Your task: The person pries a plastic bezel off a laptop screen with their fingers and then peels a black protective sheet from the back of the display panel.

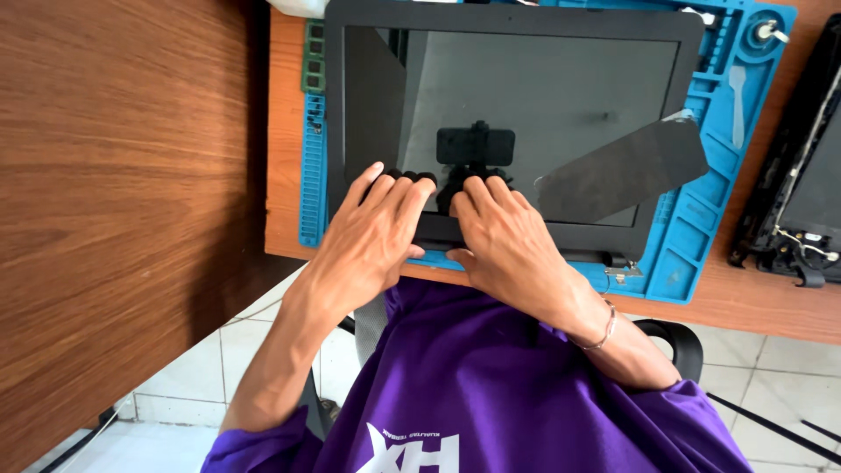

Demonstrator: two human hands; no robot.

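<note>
Hands press flat, left hand (pixel 372 235) and right hand (pixel 508 241), fingers extended, grasping nothing, on the laptop screen panel (pixel 512 123) at the worktop's (pixel 753 307) near edge; uneven pressure could crack it.

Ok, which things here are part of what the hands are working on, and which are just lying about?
In hand:
- left hand and right hand, both flat on the black laptop screen panel
- blue silicone repair mat under it

Lying about:
- dark grey trapezoid sheet
- green memory stick
- black opened laptop chassis
- pale blue plastic pry tool
</note>
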